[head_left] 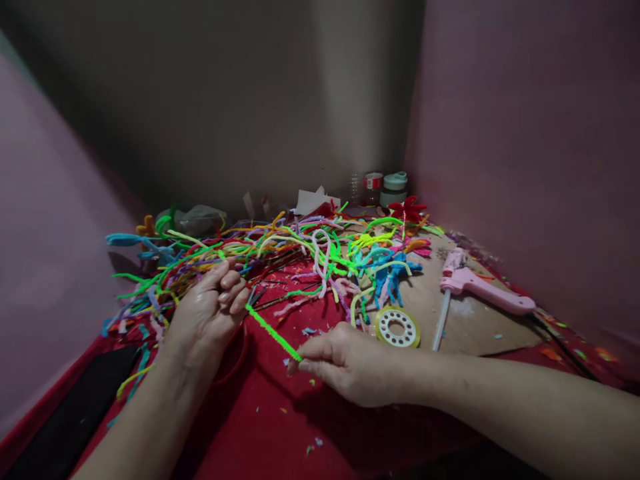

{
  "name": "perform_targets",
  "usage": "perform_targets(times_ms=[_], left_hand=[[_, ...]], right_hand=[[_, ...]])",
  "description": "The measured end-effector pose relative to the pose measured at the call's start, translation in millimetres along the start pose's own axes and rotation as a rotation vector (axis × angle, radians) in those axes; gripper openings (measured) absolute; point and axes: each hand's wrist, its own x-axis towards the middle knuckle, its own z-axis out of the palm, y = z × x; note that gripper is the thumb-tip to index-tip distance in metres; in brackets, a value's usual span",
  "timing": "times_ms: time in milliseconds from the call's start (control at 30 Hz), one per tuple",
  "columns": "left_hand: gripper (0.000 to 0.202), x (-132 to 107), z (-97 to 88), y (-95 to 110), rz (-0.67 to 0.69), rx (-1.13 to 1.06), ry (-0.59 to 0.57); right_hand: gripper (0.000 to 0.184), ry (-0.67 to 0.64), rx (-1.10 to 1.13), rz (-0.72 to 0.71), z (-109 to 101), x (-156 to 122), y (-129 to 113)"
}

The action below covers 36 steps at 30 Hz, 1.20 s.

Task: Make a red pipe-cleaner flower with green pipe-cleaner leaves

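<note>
The green pipe cleaner point(273, 332) stretches above the red-covered table point(280, 427), near its front edge. The left hand point(207, 313), fingers curled closed, holds its upper end; the right hand point(345, 363) pinches its lower end. Further right lie a tape roll point(397, 327) and a pink glue gun point(483, 288).

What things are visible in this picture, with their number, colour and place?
green pipe cleaner: one, bright green, between both hands
pipe cleaner pile: many, mixed colours, behind the hands
glue gun: one, pink, on the cardboard
tape roll: one, white and yellow, near right hand
cardboard: one, brown, right side
cloth: one, red, under everything
containers: few, back wall
left hand: holds its far end
right hand: pinches its near end
</note>
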Motion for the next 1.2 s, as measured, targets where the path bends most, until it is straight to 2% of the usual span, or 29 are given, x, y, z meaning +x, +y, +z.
perform_targets(times_ms=[167, 400, 600, 767, 833, 967, 1067, 1200], left_hand=[[0.028, 5, -5.0, 2, -0.008, -0.001, 0.023], [0.028, 3, -2.8, 6, 0.033, 0.044, 0.063], [0.017, 15, -11.8, 2, 0.192, 0.075, 0.164], [0.018, 24, -17.4, -1, 0.276, 0.039, 0.203], [0.019, 24, -17.8, -2, 0.27, 0.05, 0.205], [0.017, 19, -17.0, 0, 0.158, 0.112, 0.143], [0.02, 15, -15.2, 3, 0.107, 0.15, 0.108], [0.021, 14, -14.0, 5, 0.088, 0.175, 0.103]], right_hand=[[0.022, 0.018, -0.002, 0.083, 1, 3, 3], [0.028, -0.034, -0.06, 0.063, 2, 1, -1], [0.026, 0.007, -0.119, 0.093, 2, -1, 0], [0.03, 0.045, -0.177, 0.077, 2, -2, 2], [0.029, 0.057, -0.221, 0.012, 4, -3, 4], [0.021, 0.099, -0.379, -0.141, 8, -3, 9], [0.02, 0.133, -0.456, -0.164, 9, -2, 12], [0.018, 0.061, -0.481, -0.183, 6, 0, 12]])
